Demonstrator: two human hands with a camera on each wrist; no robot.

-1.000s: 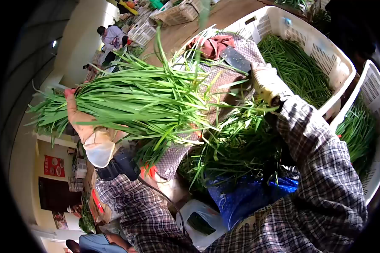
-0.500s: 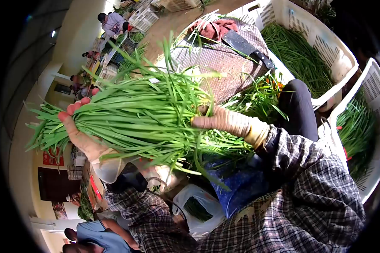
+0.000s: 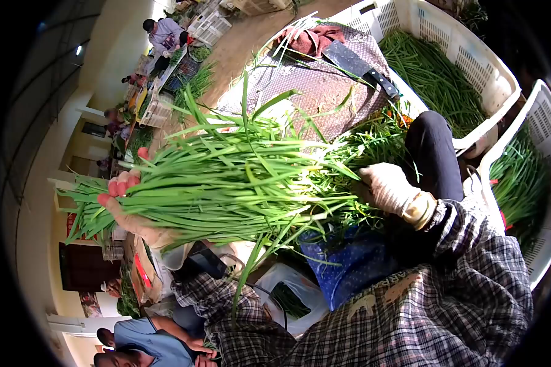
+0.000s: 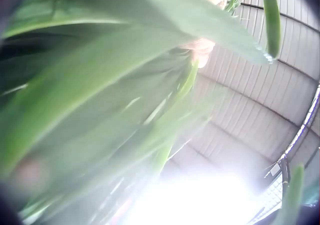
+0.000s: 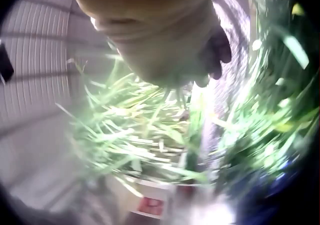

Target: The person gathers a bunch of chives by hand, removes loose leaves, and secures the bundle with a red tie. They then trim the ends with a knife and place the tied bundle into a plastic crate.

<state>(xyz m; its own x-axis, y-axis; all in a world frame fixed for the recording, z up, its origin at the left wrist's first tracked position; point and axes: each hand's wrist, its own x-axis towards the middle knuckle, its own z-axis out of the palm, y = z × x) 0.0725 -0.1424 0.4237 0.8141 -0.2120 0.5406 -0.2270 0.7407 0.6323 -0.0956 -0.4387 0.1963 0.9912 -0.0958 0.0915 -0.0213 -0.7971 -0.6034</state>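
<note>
A thick bunch of garlic chives [image 3: 226, 189] lies across my left hand [image 3: 131, 220], which grips it near the leafy end, fingertips showing over the far side. Blurred leaves fill much of the left wrist view. My gloved right hand [image 3: 392, 191] is at the other end, close to the pale stem ends, over loose trimmings [image 3: 382, 147]. Its fingers curl downward in the right wrist view, with blurred green strands beneath them; I cannot tell whether they pinch any. A broad knife [image 3: 355, 64] with a black handle lies beyond on a textured mat [image 3: 300, 82].
A crumpled red cloth [image 3: 312, 40] sits by the knife. White crates [image 3: 447, 46] of chives stand at the right. Below the bunch are a blue sack [image 3: 346, 263] and a white plastic bag [image 3: 312, 315]. A person [image 3: 144, 342] sits at lower left; others work farther back.
My right hand put the knife down on the mat, moved to the stem end of the bunch, then drew away rightward. My left hand keeps its grip, slightly lower now.
</note>
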